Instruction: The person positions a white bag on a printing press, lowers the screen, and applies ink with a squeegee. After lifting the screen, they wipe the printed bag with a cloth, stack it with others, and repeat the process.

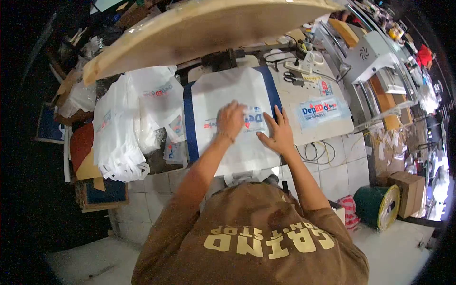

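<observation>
A white sheet, which looks like a bag panel [213,97], lies flat on the work surface. It carries printed blue and red lettering. My left hand [231,119] rests palm down near its middle, slightly smeared by motion, with nothing seen in it. On the right part of the sheet, beside the large blue print, my right hand [278,130] presses with its fingers spread and thumb apart. Dark blue strips [270,88] show along both sides of the white sheet.
A pile of white printed bags [116,121] stands to the left. Scissors [293,78] and a clear printed film [323,111] lie on the right board. Behind is a large curved padded panel [209,33]. A grey machine [370,54] stands at far right, with cables [327,154] below.
</observation>
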A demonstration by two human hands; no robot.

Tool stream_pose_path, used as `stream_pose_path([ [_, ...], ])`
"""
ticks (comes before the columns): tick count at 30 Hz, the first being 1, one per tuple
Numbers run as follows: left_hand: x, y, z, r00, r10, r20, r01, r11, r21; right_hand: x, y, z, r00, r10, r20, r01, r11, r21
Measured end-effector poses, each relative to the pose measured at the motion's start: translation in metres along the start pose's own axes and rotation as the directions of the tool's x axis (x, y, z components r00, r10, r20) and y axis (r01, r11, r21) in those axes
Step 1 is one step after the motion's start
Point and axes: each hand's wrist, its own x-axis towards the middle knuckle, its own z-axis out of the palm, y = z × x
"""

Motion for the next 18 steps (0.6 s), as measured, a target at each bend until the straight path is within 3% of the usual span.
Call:
stream_pose_path([
  [2,0.002,0.009,0.010,0.998,-0.049,0.025,0.048,0.998,0.027,-0.002,0.001,0.002,1.000,0.010,0.005,-0.010,1.000,0.012],
  [4,-0.020,0.031,0.017,0.984,-0.017,0.175,0.043,0.988,-0.146,0.005,0.004,-0.001,1.000,0.004,-0.010,-0.004,1.000,0.025],
  [5,-0.023,0.038,0.016,0.994,0.106,0.014,-0.106,0.994,-0.038,0.007,0.004,-0.002,1.000,0.008,0.002,-0.008,0.999,0.031],
  [6,-0.015,0.033,0.019,0.993,0.118,0.029,-0.116,0.992,-0.045,0.001,0.003,0.000,0.999,0.022,0.027,-0.024,0.999,0.042],
  [8,0.010,0.013,0.032,0.999,0.007,0.033,-0.008,1.000,0.017,-0.002,-0.002,-0.003,0.997,0.064,0.040,-0.065,0.997,0.034],
  [13,0.010,0.032,0.042,0.999,0.040,-0.017,-0.040,0.999,0.004,0.008,0.002,-0.003,1.000,0.016,0.000,-0.016,1.000,0.009],
  [16,0.001,0.008,0.033,0.996,0.084,-0.025,-0.081,0.991,0.104,0.000,-0.003,-0.005,0.999,0.031,0.025,-0.031,1.000,0.003],
  [18,-0.021,-0.030,0.008,0.998,0.032,-0.047,-0.027,0.993,0.113,0.003,-0.005,-0.006,0.999,0.032,0.014,-0.032,0.999,0.020],
])
